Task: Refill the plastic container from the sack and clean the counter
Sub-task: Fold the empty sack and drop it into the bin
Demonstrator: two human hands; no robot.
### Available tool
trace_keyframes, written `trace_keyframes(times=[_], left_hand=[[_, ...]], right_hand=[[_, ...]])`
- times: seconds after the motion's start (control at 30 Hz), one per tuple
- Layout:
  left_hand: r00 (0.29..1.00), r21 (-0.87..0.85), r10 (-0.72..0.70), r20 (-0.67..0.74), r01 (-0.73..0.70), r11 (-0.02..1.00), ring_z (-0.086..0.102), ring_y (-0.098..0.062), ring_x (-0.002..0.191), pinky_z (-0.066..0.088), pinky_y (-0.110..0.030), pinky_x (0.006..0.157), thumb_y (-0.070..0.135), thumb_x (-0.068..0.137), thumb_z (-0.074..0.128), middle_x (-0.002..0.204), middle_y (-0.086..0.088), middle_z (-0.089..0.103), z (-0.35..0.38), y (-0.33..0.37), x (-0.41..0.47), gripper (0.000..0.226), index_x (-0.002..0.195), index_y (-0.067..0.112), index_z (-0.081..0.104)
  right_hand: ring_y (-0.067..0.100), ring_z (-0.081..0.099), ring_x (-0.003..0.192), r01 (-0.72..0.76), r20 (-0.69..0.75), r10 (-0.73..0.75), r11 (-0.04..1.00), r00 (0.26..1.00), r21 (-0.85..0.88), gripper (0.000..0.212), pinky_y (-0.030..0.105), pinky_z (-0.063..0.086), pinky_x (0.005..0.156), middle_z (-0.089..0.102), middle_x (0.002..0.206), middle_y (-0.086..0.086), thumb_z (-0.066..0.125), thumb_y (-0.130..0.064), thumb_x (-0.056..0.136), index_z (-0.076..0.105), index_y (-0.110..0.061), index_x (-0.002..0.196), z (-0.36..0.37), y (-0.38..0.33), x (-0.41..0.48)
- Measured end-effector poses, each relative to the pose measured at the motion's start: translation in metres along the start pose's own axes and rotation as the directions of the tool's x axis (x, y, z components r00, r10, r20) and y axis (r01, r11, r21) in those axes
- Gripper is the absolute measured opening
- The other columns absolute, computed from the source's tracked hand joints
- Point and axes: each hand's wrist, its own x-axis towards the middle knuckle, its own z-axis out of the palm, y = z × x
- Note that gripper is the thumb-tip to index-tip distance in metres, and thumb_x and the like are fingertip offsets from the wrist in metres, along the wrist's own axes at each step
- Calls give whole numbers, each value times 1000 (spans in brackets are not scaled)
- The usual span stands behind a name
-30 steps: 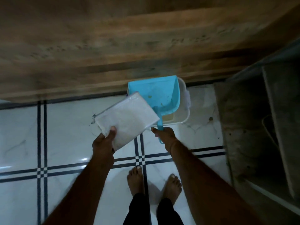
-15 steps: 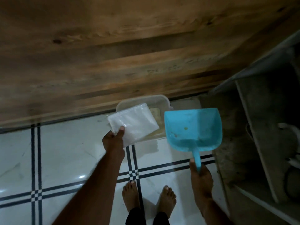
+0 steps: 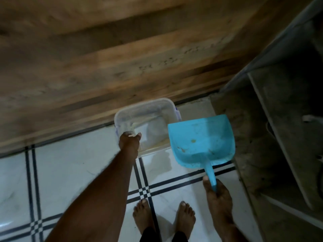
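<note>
Our left hand (image 3: 129,140) grips the plastic container (image 3: 122,117) rim — white pouch (image 3: 153,130) inside; our right hand (image 3: 215,194) clasps the dustpan (image 3: 201,137) handle — crumbs in it.

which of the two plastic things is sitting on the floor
The clear plastic container by the wooden panel; the blue dustpan is held up by the right hand.

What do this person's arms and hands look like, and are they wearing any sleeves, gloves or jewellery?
Both forearms are bare, with no sleeves in view. The left hand and right hand wear no gloves, and no rings, bracelets or watch can be seen. The picture is dim and slightly blurred, so small details could be missed.
</note>
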Motion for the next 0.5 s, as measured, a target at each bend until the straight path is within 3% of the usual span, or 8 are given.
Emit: trace_keyframes(times=[0.1, 0.33, 0.43, 0.5], left_hand=[[986, 219, 162, 34, -165, 962, 67, -31, 113, 53, -35, 98, 29, 87, 81, 123, -11, 70, -39, 25, -51, 40, 121, 12, 68], [854, 464, 471, 218, -516, 720, 65, -31, 120, 50, -38, 97, 33, 95, 70, 133, -7, 68, -138, 78, -235, 45, 136, 15, 61], [773, 530, 544, 326, -626, 572, 64, -32, 123, 53, -46, 99, 37, 94, 71, 137, -7, 67, -177, 90, -324, 51, 140, 20, 59], [716, 496, 581, 386, -693, 524, 63, -30, 126, 53, -47, 100, 39, 93, 71, 137, -7, 67, -197, 97, -372, 53, 140, 20, 59]], right_hand=[[22, 69, 82, -40, 11, 40, 999, 999, -9, 27, 44, 56, 82, 72, 77, 0, 72, -47, 90, 74, -20, 87, -10, -24, -26], [20, 68, 89, 5, 34, -3, 997, 999, -72, 31, 40, 57, 84, 71, 88, -6, 61, -56, 95, 69, -27, 99, -84, -129, -139], [16, 61, 76, -80, 139, 71, 995, 988, 63, 30, 35, 54, 69, 66, 80, -3, 62, -53, 96, 69, -24, 101, -133, -169, -199], [17, 55, 71, -129, 188, 99, 980, 977, 154, 31, 31, 50, 63, 61, 80, 6, 62, -46, 98, 69, -16, 105, -162, -186, -233]])
